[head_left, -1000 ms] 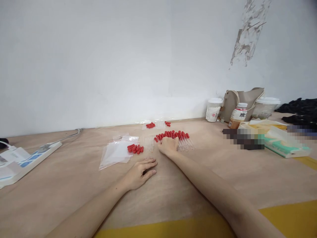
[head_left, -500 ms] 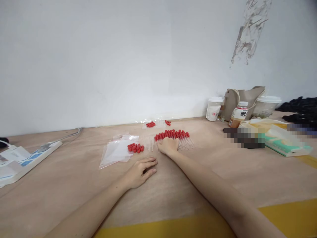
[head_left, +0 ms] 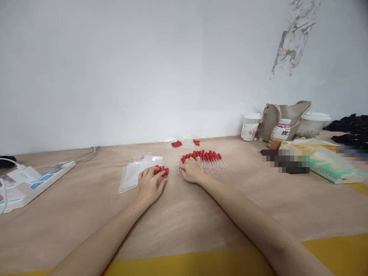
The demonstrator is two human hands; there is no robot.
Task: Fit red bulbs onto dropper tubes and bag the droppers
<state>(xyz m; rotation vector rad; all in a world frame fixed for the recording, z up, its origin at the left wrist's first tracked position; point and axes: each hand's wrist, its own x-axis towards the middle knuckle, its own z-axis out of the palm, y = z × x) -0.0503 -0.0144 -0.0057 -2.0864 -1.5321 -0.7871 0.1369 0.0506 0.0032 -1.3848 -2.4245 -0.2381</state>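
Note:
My left hand [head_left: 150,186] reaches over a small pile of loose red rubber bulbs [head_left: 163,169], fingers apart and fingertips at the bulbs. Whether it pinches one is hidden. My right hand [head_left: 192,169] rests at the left part of a row of glass droppers with red bulbs [head_left: 212,156], its fingers spread and touching there. Part of the row lies hidden under it. Between my hands lie several bare clear glass tubes [head_left: 174,165], side by side. Clear zip bags [head_left: 129,176] are under and beside my left hand.
Near the wall lie more red bulbs [head_left: 176,143] on clear plastic. A power strip [head_left: 51,180] with plugs is at left. At right stand a lidded cup [head_left: 251,128], a bottle [head_left: 279,135], a grey bag [head_left: 268,120], a larger cup [head_left: 312,124] and a tissue pack [head_left: 333,166].
My left hand has moved left and forward from the bare table onto the loose red bulbs. My right hand stays at the dropper row, its fingers now more spread. The view shifted slightly.

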